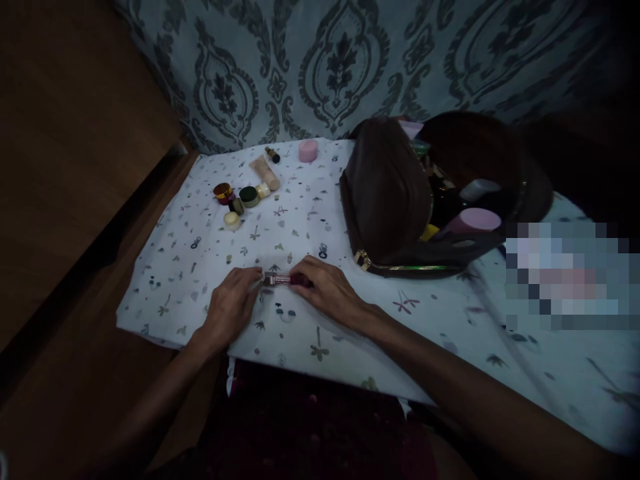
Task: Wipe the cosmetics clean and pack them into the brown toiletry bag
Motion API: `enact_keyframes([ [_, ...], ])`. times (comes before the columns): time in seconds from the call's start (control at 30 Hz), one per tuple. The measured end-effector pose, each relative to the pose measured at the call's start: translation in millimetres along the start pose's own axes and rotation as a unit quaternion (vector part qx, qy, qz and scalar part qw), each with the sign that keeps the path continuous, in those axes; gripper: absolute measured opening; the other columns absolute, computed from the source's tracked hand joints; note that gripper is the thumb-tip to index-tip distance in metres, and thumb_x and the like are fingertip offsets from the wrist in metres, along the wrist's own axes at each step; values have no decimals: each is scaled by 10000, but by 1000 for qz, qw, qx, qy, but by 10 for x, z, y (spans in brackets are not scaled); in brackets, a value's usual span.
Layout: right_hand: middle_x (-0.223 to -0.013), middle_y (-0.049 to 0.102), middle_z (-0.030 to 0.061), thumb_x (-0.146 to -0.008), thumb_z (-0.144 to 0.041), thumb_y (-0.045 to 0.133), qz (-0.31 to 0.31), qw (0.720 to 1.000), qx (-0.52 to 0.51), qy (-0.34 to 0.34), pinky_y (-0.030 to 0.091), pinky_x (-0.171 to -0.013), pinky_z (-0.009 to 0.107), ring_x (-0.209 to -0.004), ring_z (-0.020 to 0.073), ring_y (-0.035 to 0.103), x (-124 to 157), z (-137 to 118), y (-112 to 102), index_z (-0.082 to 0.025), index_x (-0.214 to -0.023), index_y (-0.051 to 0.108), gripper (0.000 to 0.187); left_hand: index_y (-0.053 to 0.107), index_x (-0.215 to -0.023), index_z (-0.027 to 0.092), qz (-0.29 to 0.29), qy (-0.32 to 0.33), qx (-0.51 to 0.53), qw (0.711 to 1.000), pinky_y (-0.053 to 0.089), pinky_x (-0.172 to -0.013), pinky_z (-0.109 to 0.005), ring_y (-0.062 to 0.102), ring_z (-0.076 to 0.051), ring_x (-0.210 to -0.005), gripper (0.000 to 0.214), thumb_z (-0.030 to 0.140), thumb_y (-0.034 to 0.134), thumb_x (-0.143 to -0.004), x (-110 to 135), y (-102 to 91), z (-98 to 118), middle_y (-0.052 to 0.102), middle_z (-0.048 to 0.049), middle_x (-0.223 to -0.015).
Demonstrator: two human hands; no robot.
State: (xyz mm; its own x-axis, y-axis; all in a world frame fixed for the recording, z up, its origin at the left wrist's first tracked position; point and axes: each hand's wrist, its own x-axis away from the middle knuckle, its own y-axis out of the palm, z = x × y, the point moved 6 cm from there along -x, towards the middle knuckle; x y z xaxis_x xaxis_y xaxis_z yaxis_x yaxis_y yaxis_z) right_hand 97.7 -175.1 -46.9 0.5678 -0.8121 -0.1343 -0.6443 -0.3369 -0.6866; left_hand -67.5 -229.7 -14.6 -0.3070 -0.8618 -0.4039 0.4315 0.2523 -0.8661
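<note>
Both my hands rest on a white printed cloth (280, 227) near its front edge. Between them lies a small pink lipstick tube (278, 279). My left hand (234, 303) pinches its left end with closed fingers. My right hand (325, 287) grips its right end, fingers curled over it. An open dark brown cosmetic bag (390, 193) stands to the right of my hands, with pink-capped bottles (475, 220) and other items showing inside it.
Small jars and pots (240, 199), a beige tube (266, 172), a little dark bottle (273, 155) and a pink jar (308, 151) lie at the cloth's far left. A patterned curtain (340, 60) hangs behind. Wooden floor (65, 167) runs along the left.
</note>
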Motion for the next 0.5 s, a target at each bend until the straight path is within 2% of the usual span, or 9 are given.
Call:
enact_keyframes([
  [0.1, -868, 635, 24, -857, -135, 628, 23, 999, -38, -11, 446, -713, 288, -768, 154, 582, 9, 2, -4, -177, -952, 632, 104, 591, -1064, 193, 6, -83, 94, 992, 527, -901, -339, 656, -197, -1016, 152, 239, 524, -936, -13, 8, -99, 700, -65, -1080],
  [0.23, -818, 647, 13, -858, -193, 634, 57, 991, -117, -10, 455, -674, 273, -735, 147, 590, 15, -1, -35, -178, -909, 626, 54, 618, -967, 194, 4, -198, 219, 955, 507, -811, -281, 643, -173, -893, 140, 301, 564, -895, -74, 17, -198, 683, -14, -918],
  [0.3, -801, 655, 8, -855, -219, 635, 81, 984, -158, -9, 464, -663, 269, -724, 145, 599, 16, -2, -63, -181, -915, 629, 71, 616, -929, 191, 18, -247, 293, 923, 499, -726, -238, 620, -144, -796, 163, 340, 608, -862, -93, 37, -236, 653, 6, -846],
  [0.4, -821, 682, 12, -850, -253, 637, 118, 972, -200, -22, 484, -673, 274, -743, 152, 632, 20, -7, -102, -186, -935, 631, 108, 601, -919, 191, 19, -318, 410, 855, 438, -494, -188, 528, -87, -547, 258, 424, 653, -823, -95, 146, -249, 621, 32, -745],
  [0.5, -848, 697, 19, -837, -275, 655, 154, 964, -213, -36, 498, -690, 281, -761, 158, 653, 29, -9, -141, -190, -926, 638, 124, 603, -872, 170, 18, -350, 486, 801, 382, -391, -172, 467, -63, -449, 325, 471, 687, -786, -125, 240, -188, 630, 24, -706],
])
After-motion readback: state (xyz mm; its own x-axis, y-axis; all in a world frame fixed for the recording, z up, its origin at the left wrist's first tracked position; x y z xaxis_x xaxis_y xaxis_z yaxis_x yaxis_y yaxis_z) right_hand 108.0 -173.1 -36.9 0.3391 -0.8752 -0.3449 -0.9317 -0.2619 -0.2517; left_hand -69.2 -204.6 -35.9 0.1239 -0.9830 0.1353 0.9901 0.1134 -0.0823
